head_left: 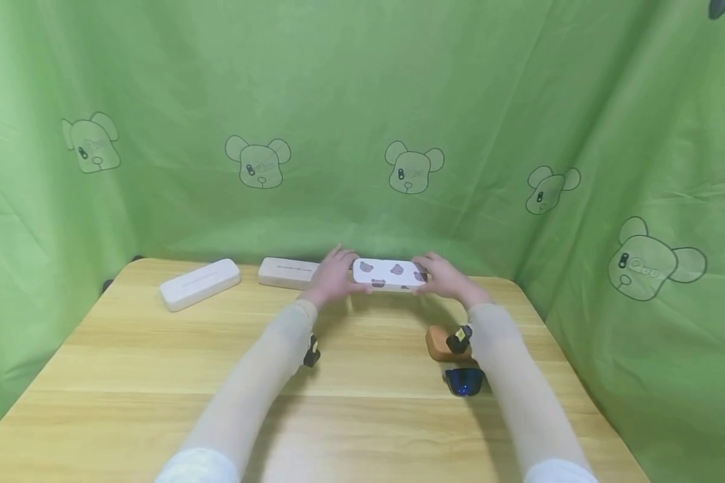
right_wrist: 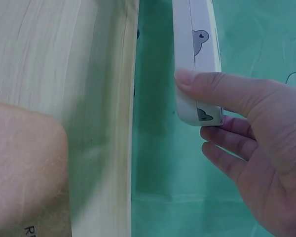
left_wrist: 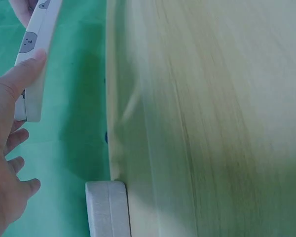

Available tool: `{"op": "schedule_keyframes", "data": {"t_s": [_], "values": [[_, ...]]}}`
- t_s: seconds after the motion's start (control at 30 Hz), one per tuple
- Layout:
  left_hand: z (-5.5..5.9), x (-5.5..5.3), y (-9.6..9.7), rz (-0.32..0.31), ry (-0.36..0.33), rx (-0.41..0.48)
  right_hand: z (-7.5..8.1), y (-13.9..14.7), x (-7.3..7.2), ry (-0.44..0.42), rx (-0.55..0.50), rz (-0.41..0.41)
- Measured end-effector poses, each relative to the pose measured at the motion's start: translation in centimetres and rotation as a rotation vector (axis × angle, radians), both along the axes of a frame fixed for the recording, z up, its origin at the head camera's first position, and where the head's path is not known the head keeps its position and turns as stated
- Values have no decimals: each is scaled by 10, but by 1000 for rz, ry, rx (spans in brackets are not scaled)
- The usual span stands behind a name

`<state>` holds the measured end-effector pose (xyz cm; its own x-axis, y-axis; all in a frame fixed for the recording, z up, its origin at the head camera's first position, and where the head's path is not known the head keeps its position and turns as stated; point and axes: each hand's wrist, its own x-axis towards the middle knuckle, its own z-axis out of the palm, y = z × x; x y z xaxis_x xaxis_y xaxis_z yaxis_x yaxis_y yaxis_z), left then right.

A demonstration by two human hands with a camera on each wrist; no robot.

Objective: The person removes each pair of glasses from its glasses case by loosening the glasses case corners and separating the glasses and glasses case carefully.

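A white glasses case with a bear-head print [head_left: 387, 267] is held level by both hands near the table's back edge. My left hand [head_left: 336, 274] grips its left end, the thumb on the near side in the left wrist view, where the case [left_wrist: 35, 101] appears raised off the table. The other end is pinched by my right hand [head_left: 444, 276]. In the right wrist view, that hand's thumb presses the plain side of the case [right_wrist: 185, 49] and its fingers lie behind and under. The case looks closed.
Left of the hands lie a pale lettered case [head_left: 284, 270], partly behind my left hand, and another pale case [head_left: 201, 284] set at a slant. By my right forearm are an orange-brown case [head_left: 437, 343] and dark blue-lensed sunglasses [head_left: 464, 381]. A green curtain [head_left: 338, 100] surrounds the wooden table [head_left: 157, 376].
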<state>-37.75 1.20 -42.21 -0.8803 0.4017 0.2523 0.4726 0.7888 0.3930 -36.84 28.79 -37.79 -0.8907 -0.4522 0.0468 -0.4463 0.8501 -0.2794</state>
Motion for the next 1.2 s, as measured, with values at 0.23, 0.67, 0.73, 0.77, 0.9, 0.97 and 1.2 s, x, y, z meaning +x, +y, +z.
{"op": "schedule_keyframes", "data": {"t_s": [0.23,0.67,0.73,0.77,0.9,0.97,1.2], "values": [[8,10,-5,4,3,31,8,-4,12,0,-9,-6],[7,29,-12,5,9,75,11,-9,37,-14,-20,-35],[6,33,-13,10,5,79,10,-10,41,-7,-20,-29],[5,35,-13,11,3,80,10,-11,43,-6,-22,-29],[2,43,-15,24,-4,80,5,-13,49,-9,-30,-30],[0,47,-16,28,-9,87,3,-15,53,-13,-33,-39],[-7,59,-18,36,-21,151,-3,-18,62,7,-43,-38]]}}
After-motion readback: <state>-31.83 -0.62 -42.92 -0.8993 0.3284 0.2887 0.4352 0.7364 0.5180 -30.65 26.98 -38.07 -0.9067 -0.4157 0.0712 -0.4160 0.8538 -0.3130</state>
